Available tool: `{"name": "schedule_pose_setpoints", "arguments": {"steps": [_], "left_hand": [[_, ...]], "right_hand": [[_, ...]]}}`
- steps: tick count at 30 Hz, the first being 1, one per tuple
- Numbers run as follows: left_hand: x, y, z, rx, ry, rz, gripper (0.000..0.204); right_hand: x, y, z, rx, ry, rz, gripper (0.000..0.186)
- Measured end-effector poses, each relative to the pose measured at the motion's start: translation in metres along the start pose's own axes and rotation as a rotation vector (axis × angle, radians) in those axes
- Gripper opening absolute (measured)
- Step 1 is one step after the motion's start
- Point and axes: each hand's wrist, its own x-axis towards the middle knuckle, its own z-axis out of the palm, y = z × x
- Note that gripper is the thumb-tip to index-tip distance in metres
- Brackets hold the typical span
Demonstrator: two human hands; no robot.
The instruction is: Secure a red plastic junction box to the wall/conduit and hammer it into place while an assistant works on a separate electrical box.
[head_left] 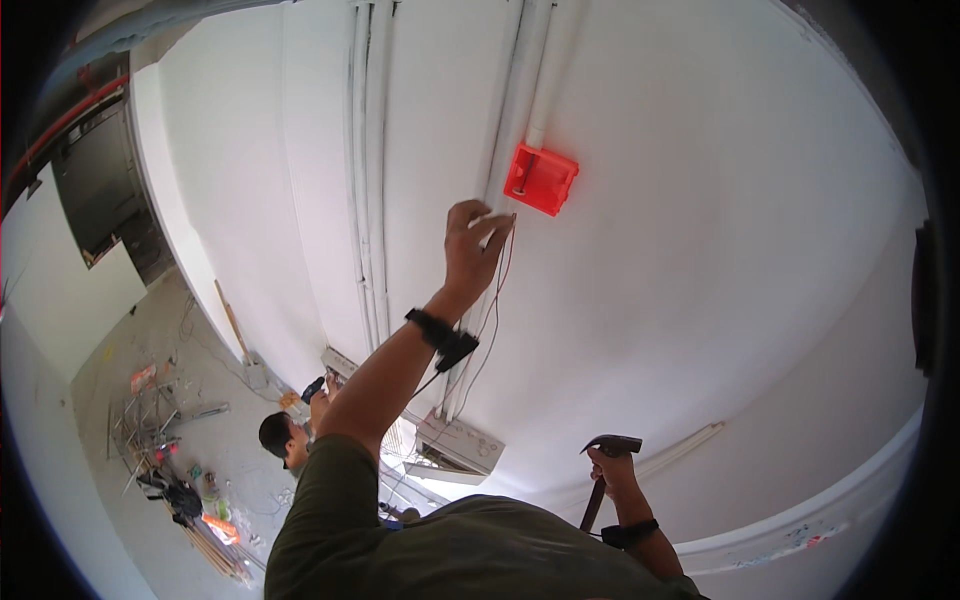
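Observation:
On the white wall a red square electrical box (552,181) is fixed at the lower end of a white pipe (540,105). Just below the box my left hand (472,250) is raised, its thumb and a fingertip pinched at the top of a thin reddish wire (509,258). The wire hangs down past my wrist beside a darker one. A black strap with a small device (444,337) sits on my left wrist. Down at the right, my right hand (614,470) grips a claw hammer (612,443) close under its head, with the handle pointing down.
Vertical white pipes (368,180) run along the wall to the left. Below are a grey metal box (460,447) and another person (285,438) with a dark power tool (314,388). Scraps, rods and tools (180,495) litter the floor at left. A pale pipe (685,447) lies at right.

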Motion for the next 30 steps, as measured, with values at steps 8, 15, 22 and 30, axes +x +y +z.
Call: {"name": "schedule_pose_setpoints", "arguments": {"steps": [8, 15, 22, 30], "left_hand": [[0.045, -0.008, 0.056, -0.127, 0.125, 0.226, 0.013], [0.036, -0.012, 0.086, -0.185, 0.186, 0.020, 0.017], [0.034, 0.001, 0.107, -0.186, 0.243, -0.012, 0.014], [0.040, 0.005, 0.104, -0.112, 0.201, -0.042, 0.011]], "right_hand": [[-0.011, 0.041, 0.005, -0.066, 0.106, 0.075, 0.017], [-0.020, 0.079, -0.008, -0.165, 0.216, 0.144, 0.017], [-0.026, 0.087, -0.006, -0.123, 0.188, 0.278, 0.017], [-0.014, 0.084, 0.001, -0.224, 0.168, 0.410, 0.021]]}}
